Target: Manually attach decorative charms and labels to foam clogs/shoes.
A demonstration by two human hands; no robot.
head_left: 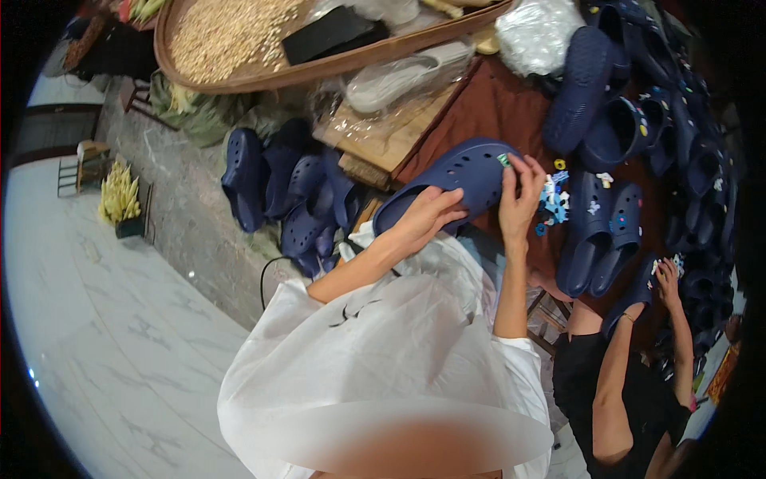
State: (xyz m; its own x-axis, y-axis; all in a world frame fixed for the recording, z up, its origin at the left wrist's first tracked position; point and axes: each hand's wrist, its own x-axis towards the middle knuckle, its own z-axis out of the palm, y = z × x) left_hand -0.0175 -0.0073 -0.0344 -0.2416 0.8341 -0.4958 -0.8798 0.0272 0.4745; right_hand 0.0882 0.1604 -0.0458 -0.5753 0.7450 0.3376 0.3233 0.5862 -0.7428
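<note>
A navy blue clog (471, 164) with round vent holes lies tilted in front of me, its toe toward the right. My left hand (424, 217) is closed on the clog's near side, with the thumb and fingers along its upper. At the toe, my right hand (523, 191) has its fingers bent and the tips at a small green shoe charm (503, 160). Whether the charm is seated in a hole cannot be seen. Just right of this hand, blue, white and yellow charms (554, 199) lie loose on the brown cloth (487, 104).
Two decorated clogs (586, 231) stand right of the charms, with many navy clogs beyond. A co-worker's hands (667, 281) work on another clog at lower right. More clogs (307, 180) are piled at left. A wicker tray (231, 86) of kernels and a bagged white shoe (403, 76) are at the back.
</note>
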